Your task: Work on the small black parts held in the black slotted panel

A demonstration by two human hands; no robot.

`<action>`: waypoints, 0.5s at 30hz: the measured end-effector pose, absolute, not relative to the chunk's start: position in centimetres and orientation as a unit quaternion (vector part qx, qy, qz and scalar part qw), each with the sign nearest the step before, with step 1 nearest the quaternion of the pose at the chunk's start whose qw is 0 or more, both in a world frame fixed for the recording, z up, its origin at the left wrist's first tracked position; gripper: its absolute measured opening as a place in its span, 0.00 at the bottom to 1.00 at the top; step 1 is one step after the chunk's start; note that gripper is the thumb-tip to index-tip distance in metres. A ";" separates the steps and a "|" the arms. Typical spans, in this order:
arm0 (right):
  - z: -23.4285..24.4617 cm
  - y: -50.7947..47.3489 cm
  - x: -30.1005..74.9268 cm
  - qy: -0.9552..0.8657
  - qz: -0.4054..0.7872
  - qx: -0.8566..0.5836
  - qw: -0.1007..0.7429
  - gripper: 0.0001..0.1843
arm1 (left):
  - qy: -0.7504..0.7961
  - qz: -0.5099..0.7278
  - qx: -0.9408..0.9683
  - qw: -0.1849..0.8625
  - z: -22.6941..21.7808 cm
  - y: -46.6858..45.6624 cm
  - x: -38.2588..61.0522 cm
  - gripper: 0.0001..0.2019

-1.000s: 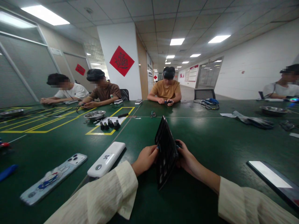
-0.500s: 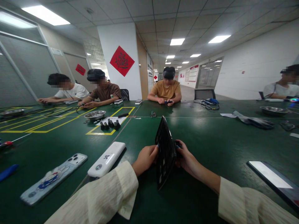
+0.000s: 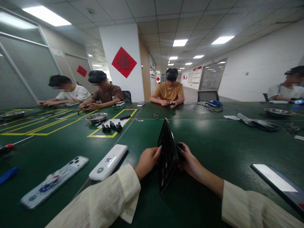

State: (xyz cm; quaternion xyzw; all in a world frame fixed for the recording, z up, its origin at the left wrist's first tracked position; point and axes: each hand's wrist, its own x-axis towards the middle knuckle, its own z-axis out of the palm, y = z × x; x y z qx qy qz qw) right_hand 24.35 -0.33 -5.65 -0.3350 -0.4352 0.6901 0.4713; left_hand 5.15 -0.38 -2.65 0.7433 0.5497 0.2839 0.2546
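A thin flat black panel (image 3: 166,158) stands on edge in front of me, nearly edge-on to my view, with paler patches on its left face. My left hand (image 3: 148,160) is closed on its left side, thumb against that face. On the other side my right hand (image 3: 191,161) is closed at the panel's back edge. A small dark part (image 3: 180,147) lies under the right thumb; whether it belongs to the panel I cannot tell. The right fingertips are partly hidden. To the left lie a white power bank (image 3: 108,162) marked 26 and a phone in a cartoon case (image 3: 55,182).
A dark device with a bright screen (image 3: 275,177) lies at right on the green table (image 3: 213,142). Farther off are a metal bowl (image 3: 97,117), several black knob-like parts (image 3: 112,127) and gloves (image 3: 257,123). Other people sit around the table, one directly opposite (image 3: 168,91).
The black panel has tilted very slightly in my hands. Both hands keep their grip in almost the same place.
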 end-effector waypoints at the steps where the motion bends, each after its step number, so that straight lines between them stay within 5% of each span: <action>1: -5.6 -0.3 24.4 -0.437 0.691 -0.336 0.468 0.36 | 0.549 0.284 0.743 0.256 -2.7 -0.4 5.1 0.28; 15: -5.9 -0.3 24.4 -0.437 0.684 -0.330 0.482 0.34 | 0.545 0.310 0.743 0.235 -2.7 -0.3 4.9 0.19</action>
